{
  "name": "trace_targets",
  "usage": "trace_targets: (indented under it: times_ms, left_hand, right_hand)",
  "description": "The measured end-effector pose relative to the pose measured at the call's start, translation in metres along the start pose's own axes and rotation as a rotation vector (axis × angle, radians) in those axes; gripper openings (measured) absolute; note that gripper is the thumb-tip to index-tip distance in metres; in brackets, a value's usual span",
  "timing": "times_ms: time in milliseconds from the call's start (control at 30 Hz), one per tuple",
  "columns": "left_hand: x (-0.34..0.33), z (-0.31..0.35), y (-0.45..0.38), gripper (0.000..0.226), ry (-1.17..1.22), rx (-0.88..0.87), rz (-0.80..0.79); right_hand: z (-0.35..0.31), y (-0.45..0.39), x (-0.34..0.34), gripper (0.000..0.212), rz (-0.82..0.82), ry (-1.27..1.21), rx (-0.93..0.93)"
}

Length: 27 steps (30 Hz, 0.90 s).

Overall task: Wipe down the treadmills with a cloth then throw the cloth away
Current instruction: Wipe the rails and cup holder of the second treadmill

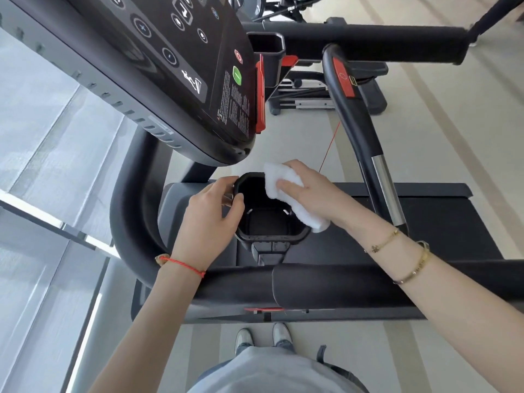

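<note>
The left hand (208, 219) pinches the black plastic cup holder's (272, 236) near rim. The right hand (304, 188) presses a folded white cloth (283, 191) on its far rim; rub all around, then inside.

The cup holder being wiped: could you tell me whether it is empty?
Empty: the cup holder's bare black floor shows, and the cloth lies only over its rim.

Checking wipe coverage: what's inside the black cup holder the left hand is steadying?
The cup holder looks empty: dark floor and small wall tabs show. The white cloth, pressed by the right hand, drapes over its right rim, hiding that wall. The left hand grips the left rim.
</note>
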<state>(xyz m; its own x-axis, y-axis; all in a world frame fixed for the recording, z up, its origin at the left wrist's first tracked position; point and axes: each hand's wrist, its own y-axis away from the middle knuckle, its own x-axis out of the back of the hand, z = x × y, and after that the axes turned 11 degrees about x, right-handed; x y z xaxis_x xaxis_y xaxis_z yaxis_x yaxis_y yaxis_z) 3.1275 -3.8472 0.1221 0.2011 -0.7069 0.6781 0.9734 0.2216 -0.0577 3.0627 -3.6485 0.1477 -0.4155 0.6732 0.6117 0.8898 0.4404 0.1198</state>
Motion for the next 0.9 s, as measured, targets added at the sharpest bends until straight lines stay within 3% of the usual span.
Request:
trace_targets:
  times_ms: [300, 467, 667, 900]
  left_hand:
    - [0.000, -0.002, 0.000, 0.033, -0.015, 0.000, -0.007]
    - [0.000, -0.002, 0.000, 0.033, -0.001, -0.004, -0.002]
    - [0.002, 0.001, 0.002, 0.034, 0.008, -0.038, 0.001]
    - [0.004, 0.003, 0.004, 0.034, 0.026, -0.005, -0.019]
  right_hand:
    - [-0.010, 0.058, -0.010, 0.056, 0.158, -0.024, -0.063]
    - [-0.019, 0.095, -0.010, 0.048, 0.195, 0.091, 0.097]
    - [-0.031, 0.108, -0.021, 0.044, -0.115, 0.488, 0.495]
    - [-0.042, 0.075, -0.037, 0.042, -0.192, 0.714, 0.412]
